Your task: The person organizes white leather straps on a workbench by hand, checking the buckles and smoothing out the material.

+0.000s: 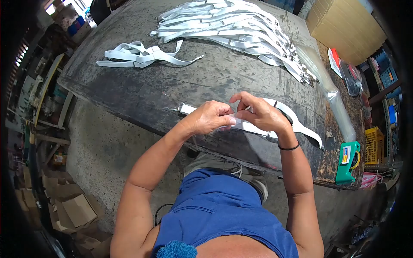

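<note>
A folded white strap [247, 126] lies along the near edge of the dark table, with a metal clip at its left end and a loop curving out to the right. My left hand [214, 117] is closed on it, thumb pressed over the front. Close by, almost touching, is my right hand [260, 115] above the strap. Its index finger is bent and raised, while the thumb points at my left fingertips. Whatever the right thumb and hidden fingers pinch cannot be made out. A dark patch shows on the strap beyond my right wrist.
A large pile of white straps [223, 23] with metal clips covers the table's far side. A smaller bundle [144, 56] lies at left. Along the right edge are clear plastic sleeves [337, 101] and a green tape dispenser [347, 163]. A cardboard box [346, 26] stands behind.
</note>
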The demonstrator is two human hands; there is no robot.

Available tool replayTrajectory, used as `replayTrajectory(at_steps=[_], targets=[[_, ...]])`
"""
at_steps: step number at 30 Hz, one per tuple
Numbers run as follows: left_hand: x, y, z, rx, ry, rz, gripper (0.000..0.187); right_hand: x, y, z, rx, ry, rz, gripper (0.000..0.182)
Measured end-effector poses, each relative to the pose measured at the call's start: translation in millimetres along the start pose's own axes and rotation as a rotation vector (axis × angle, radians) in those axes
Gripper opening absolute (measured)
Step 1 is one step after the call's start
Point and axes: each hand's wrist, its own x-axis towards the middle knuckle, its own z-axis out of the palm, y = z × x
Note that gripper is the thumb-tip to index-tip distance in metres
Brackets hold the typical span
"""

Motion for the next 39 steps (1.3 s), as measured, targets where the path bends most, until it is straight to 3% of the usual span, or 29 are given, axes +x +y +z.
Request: replayTrajectory(at_steps=[3,9,12,15,18,22,25,26,33,39], targets=[[1,-3,-4,0.035,-0.005,0.049,0.023,-3,10,-8,-0.191,0.019,-0.143,0.033],[9,-2,-1,-0.034,0.036,0.014,0.021,1,13,2,0.046,0.044,-0.032,0.029],[11,-6,-3,0.055,0.045,0.005,0.021,-2,19,-8,0.005,0.027,-0.014,0.028],[13,-8,-2,0.021,0.067,0.03,0.021,-5,35,-12,-0.253,-0.003,0.031,0.028],[18,-2,2,0.043,0.057,0.041,0.022,0,31,3,0.177,0.036,0.046,0.024],[21,-8,-1,0.013,0.072,0.037,0.023,-4,34,-1,0.006,0.198,-0.064,0.023],[21,-8,0,0.001,0.107,0.038,0.023,-18,27,0,-0.122,0.413,0.073,0.015],[23,-8,2,-0.006,0.113,0.029,0.023,-24,19,7,-0.128,0.404,0.182,0.018],[26,-5,6,0.077,0.133,0.133,0.028,-23,26,29,0.076,0.33,0.233,0.026],[26,-12,3,-0.012,0.125,0.12,0.039,-21,32,28,0.057,0.38,0.091,0.018]])
